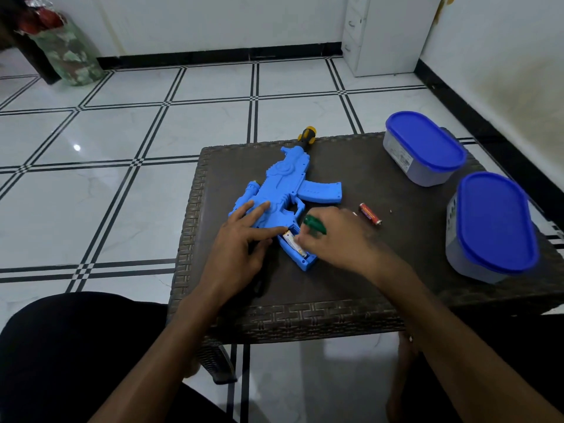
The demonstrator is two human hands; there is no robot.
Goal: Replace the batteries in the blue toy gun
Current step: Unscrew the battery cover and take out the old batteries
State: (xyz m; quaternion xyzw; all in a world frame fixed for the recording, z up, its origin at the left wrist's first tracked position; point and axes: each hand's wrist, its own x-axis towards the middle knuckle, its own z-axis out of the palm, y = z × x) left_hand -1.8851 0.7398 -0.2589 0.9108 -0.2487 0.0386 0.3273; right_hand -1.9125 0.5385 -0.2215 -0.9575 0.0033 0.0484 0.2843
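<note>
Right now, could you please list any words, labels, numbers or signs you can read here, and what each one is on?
"+" : white battery seated in the blue toy gun grip.
Red battery on the table: printing too blurred to read.
Far container label: too small to read.
Near container label: unreadable.

Your blue plastic toy gun [280, 190] lies on the dark woven-pattern table [335, 319], left of centre, a white battery [293, 243] in its grip. A red battery [370, 213] lies to its right; two blue-lidded oval tubs [424, 148] [491, 227] stand further right.
</note>
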